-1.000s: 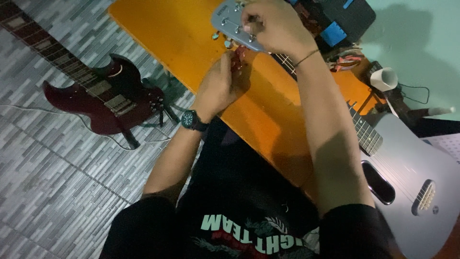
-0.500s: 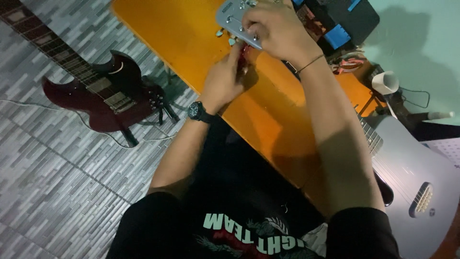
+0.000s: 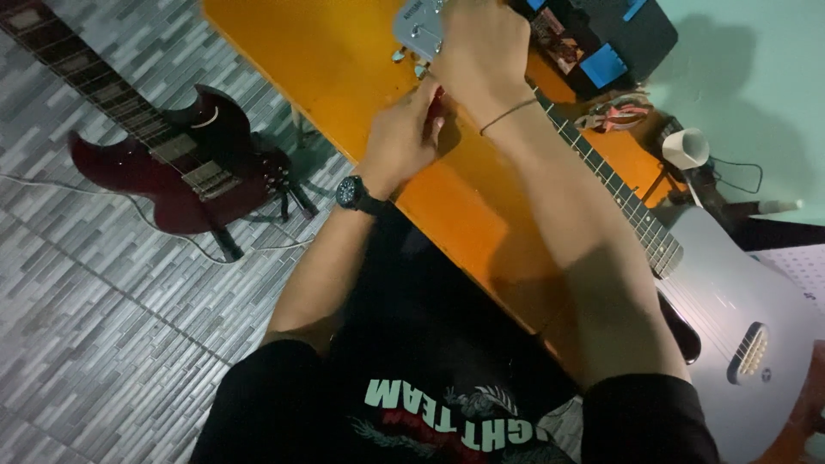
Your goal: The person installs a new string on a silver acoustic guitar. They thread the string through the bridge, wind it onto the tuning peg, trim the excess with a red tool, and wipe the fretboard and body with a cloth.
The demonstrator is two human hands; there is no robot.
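While the right hand point(image 3: 481, 60) wraps closed around the headstock point(image 3: 418, 30) of the grey guitar point(image 3: 739, 344) at the far edge of the orange tabletop point(image 3: 344, 77), the left hand point(image 3: 404, 142) sits just near of it, fingers pinched narrow on something small and red that I cannot make out. That guitar's neck runs from far left to near right, body by the person's right elbow. On the floor, left, lies a dark red guitar point(image 3: 172, 163).

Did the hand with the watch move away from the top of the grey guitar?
No. The left hand stays right below the grey headstock on the orange table, as before. Only the head camera shifted, so everything slid slightly together.
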